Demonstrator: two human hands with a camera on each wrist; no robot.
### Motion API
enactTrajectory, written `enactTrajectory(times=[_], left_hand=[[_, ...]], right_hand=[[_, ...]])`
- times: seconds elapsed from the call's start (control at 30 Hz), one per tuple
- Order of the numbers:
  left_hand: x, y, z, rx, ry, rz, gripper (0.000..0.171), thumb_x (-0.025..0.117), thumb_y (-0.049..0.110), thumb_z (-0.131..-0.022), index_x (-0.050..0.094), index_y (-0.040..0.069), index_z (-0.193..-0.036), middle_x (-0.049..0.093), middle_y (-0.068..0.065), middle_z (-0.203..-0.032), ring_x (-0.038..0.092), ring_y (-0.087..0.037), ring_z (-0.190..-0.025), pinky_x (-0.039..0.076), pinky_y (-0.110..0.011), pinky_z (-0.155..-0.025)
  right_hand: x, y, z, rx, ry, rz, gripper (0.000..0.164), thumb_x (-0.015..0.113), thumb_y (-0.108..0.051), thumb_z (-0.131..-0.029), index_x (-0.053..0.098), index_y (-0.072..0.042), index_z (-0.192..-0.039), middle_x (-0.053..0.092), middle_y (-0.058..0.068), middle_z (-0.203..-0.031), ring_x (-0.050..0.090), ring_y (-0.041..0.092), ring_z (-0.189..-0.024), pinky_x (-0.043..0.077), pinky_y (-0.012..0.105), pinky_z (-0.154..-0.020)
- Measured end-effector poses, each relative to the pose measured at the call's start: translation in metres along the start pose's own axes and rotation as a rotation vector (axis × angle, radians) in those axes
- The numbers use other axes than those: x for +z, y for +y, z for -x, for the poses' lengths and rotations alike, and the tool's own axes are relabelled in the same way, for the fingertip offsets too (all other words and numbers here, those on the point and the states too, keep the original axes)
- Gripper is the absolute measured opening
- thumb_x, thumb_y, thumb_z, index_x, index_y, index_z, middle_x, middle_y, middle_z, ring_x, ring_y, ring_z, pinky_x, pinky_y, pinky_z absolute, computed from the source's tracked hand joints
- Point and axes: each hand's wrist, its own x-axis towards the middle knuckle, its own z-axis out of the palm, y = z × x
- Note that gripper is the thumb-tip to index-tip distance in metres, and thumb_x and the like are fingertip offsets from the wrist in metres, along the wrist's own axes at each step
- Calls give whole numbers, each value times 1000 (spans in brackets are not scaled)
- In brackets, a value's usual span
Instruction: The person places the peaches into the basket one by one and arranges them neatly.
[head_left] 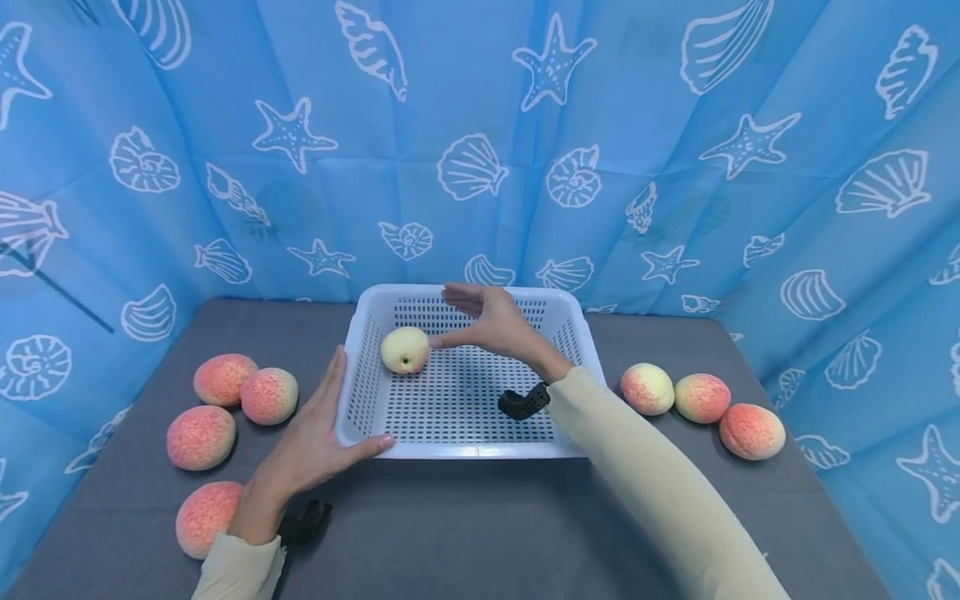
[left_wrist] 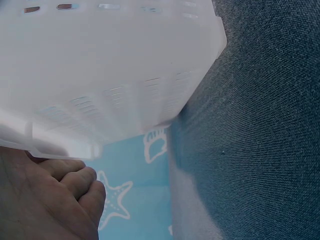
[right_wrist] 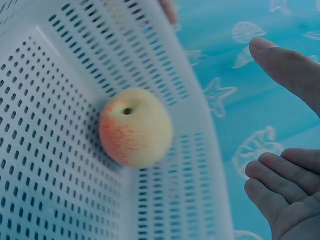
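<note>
In the head view a white plastic basket [head_left: 480,451] with slotted walls stands on the grey table. One pale yellow and pink peach [head_left: 405,350] lies inside, near its left wall; the right wrist view shows this peach [right_wrist: 136,127] with its stem hollow visible. My left hand [head_left: 315,437] holds the basket's front left corner, the thumb over the front rim and the fingers along the left side. Above the basket, my right hand [head_left: 491,321] has thumb and fingers spread, nothing between them. Its thumb tip appears close to the peach; contact cannot be told.
Several peaches [head_left: 201,437] lie on the table left of the basket, one partly behind my left wrist. Three more peaches [head_left: 702,397] sit in a row to the right. A blue curtain [head_left: 480,167] with white shells and starfish borders the table [head_left: 465,533].
</note>
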Motion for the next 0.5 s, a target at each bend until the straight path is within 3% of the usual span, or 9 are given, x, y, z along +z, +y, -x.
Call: enactTrajectory(times=[0.27, 0.5], left_hand=[[-2, -1, 1, 17, 8, 7, 133, 86, 53, -76, -16, 35, -160, -8, -6, -170, 30, -43, -145, 32, -71, -105], [-1, 1, 0, 19, 3, 14, 133, 87, 51, -77, -16, 36, -160, -8, -5, -170, 31, -43, -144, 31, -72, -105]], right_hand=[[-31, -2, 37, -30, 93, -71, 88, 91, -17, -77, 46, -5, -152, 52, 12, -150, 50, 22, -137, 42, 40, -110], [-54, 5, 80, -67, 208, -94, 86, 89, -9, -78, 45, -3, -152, 53, 13, -149, 50, 24, -137, 43, 28, -107]])
